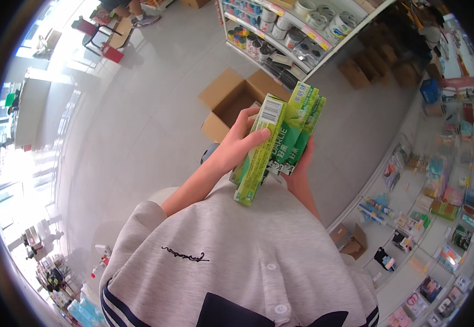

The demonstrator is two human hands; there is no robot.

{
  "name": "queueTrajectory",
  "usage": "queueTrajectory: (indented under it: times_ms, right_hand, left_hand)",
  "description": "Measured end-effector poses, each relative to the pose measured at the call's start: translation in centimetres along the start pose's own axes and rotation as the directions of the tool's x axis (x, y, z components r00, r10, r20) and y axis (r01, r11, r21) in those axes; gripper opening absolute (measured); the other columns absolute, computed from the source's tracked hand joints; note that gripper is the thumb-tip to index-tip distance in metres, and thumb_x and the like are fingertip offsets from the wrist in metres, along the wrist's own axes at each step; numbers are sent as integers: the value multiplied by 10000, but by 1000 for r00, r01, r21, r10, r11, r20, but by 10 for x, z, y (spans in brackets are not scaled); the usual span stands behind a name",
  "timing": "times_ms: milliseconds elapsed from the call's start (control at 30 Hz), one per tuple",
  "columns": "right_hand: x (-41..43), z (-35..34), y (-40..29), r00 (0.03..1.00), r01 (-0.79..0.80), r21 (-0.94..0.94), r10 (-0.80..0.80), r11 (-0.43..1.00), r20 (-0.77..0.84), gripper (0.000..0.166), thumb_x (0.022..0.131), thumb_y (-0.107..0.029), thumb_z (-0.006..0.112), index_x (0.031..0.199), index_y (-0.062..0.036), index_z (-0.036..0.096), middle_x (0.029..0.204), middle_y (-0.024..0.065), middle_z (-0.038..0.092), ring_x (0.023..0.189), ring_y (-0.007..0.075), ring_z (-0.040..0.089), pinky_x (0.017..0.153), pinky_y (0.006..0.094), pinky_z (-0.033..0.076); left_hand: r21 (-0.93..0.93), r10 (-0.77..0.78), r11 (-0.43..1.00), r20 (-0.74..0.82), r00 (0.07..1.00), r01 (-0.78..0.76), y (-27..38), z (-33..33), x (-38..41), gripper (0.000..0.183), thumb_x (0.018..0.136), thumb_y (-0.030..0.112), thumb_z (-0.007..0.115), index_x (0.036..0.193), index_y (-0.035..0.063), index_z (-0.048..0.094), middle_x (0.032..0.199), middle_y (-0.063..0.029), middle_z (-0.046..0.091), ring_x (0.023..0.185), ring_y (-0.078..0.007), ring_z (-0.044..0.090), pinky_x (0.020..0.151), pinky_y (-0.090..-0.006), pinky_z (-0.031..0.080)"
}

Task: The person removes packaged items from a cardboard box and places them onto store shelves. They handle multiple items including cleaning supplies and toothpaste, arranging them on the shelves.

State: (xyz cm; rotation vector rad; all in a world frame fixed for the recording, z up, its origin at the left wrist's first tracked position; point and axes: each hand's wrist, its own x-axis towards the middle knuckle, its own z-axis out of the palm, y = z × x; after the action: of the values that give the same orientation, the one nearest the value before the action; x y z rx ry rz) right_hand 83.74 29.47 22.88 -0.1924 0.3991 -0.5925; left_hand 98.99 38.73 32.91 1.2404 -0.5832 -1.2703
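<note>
Several green and yellow Darlie toothpaste boxes (261, 151) are held together in front of my chest, standing at a slant. My left hand (243, 141) grips the nearest box on its left side, the thumb lying across the printed face below the barcode. My right hand (304, 159) holds the stack from the right and partly from behind, so most of its fingers are hidden. Beyond the boxes, an open cardboard box (230, 104) sits on the floor with its flaps spread; its inside is only partly visible.
A white shelf unit (277, 41) with cans and plastic tubs stands ahead. Brown cartons (359, 71) lie on the floor at upper right. Long shelves (408, 216) of small packaged goods run down the right side. A person's legs (136, 12) and a chair (91, 32) are at upper left.
</note>
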Motion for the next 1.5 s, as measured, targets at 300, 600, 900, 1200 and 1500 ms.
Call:
queueTrajectory:
  times_ms: [300,600,900,1200,1500]
  right_hand:
    - [39,46,88,953,-216,-159,243,963,179,824,830,-716,337,1361,-88,386,1274,156,502,1122,282,534,907,452,474]
    - [142,126,266,729,-532,61,420,844,541,977,759,-717,506,1437,-72,228,1398,173,347,1233,316,432,987,580,379]
    - [223,205,398,542,-787,154,550,597,636,861,779,-615,584,1424,-126,290,1383,179,355,1254,326,400,1009,592,337]
    - [314,236,439,574,-790,154,628,593,526,878,779,-671,529,1413,-107,300,1380,172,365,1240,325,421,1006,590,340]
    - [492,279,386,722,-620,127,499,774,479,932,773,-694,505,1422,-67,273,1388,171,366,1234,307,434,1002,586,363]
  left_hand:
    - [-463,-1,884,-139,990,-64,1,-103,-61,740,874,550,431,1381,22,332,1266,-205,485,1104,-300,532,932,-408,441]
    - [-591,215,629,-492,844,-505,26,-317,-195,831,826,623,440,1389,24,314,1259,-289,443,1047,-364,547,764,-447,540]
    - [-493,147,541,-742,654,-681,32,-391,-260,829,819,610,467,1405,48,301,1299,-280,410,1076,-352,540,779,-465,539]
    - [-638,165,369,-671,723,-676,45,-461,-207,938,782,671,508,1458,106,188,1429,-244,259,1260,-345,401,943,-581,425]
    - [-733,164,527,-409,898,-430,140,-591,0,965,776,711,485,1464,110,170,1446,-224,249,1260,-340,397,951,-576,416]
